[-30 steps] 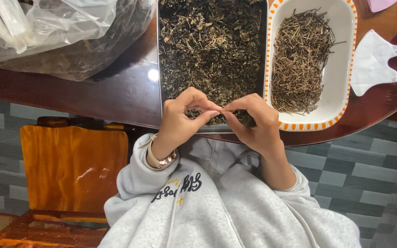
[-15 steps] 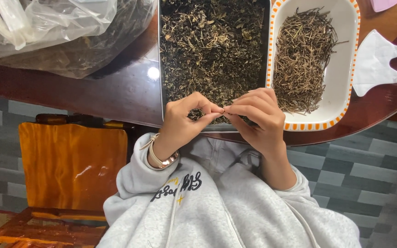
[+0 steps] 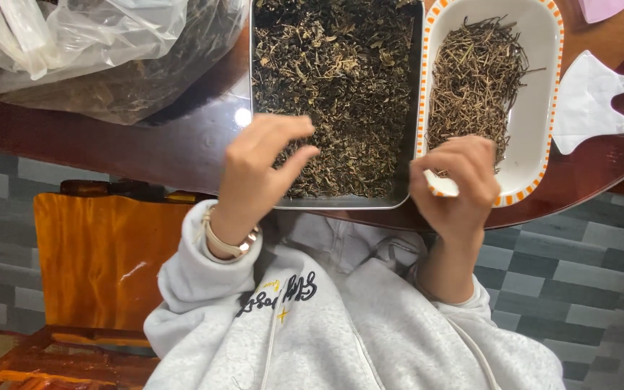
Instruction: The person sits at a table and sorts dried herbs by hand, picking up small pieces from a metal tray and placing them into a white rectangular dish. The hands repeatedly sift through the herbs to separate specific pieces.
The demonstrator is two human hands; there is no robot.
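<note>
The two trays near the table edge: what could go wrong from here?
The metal tray of dried leaves and the white dish of stems both sit at the table's rim, so a nudge from the left hand or right hand might tip them toward the lap. Loose bits could also drop over the edge, or stems stray into the leaves.

Clear plastic bag (image 3: 88, 54) of dark dried leaves on table (image 3: 182, 148), far left. White face mask (image 3: 594, 101) lying at table's right edge. Pink object (image 3: 604, 7) at top right corner, cut off. Orange wooden chair (image 3: 102, 260) on grey tiled floor (image 3: 586, 282).
</note>
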